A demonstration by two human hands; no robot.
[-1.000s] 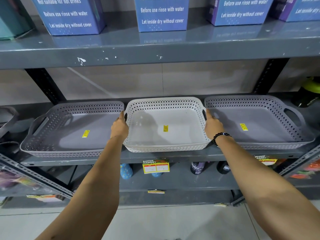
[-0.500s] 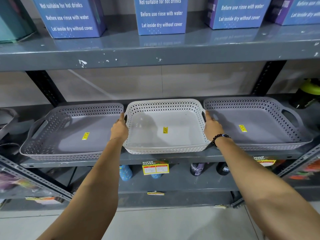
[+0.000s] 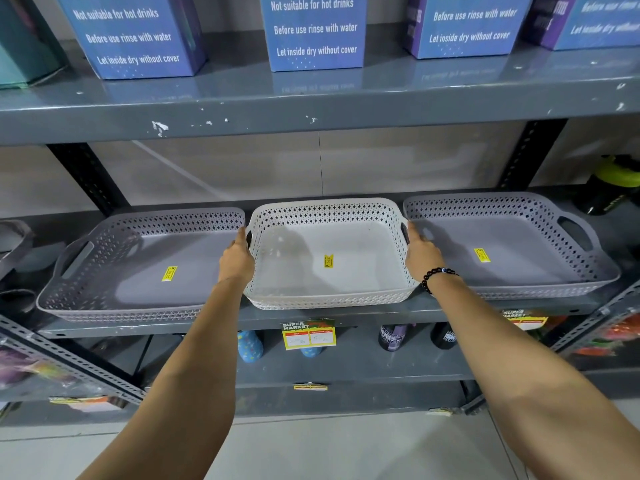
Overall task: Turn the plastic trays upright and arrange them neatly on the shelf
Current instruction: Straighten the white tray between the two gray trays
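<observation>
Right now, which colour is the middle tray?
White tray, between two grey ones, seen in the head view.

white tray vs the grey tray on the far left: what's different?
The white tray is pale and looks narrower; the left grey tray is grey and wider. Both hands, left and right, grip the white tray's sides; the left grey tray's outer handle is free. Both sit upright, perforated, yellow-stickered.

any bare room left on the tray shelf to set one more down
Little. The grey tray, white tray and second grey tray sit almost rim to rim. Bare shelf shows only behind the trays and by the dark bottle.
</observation>
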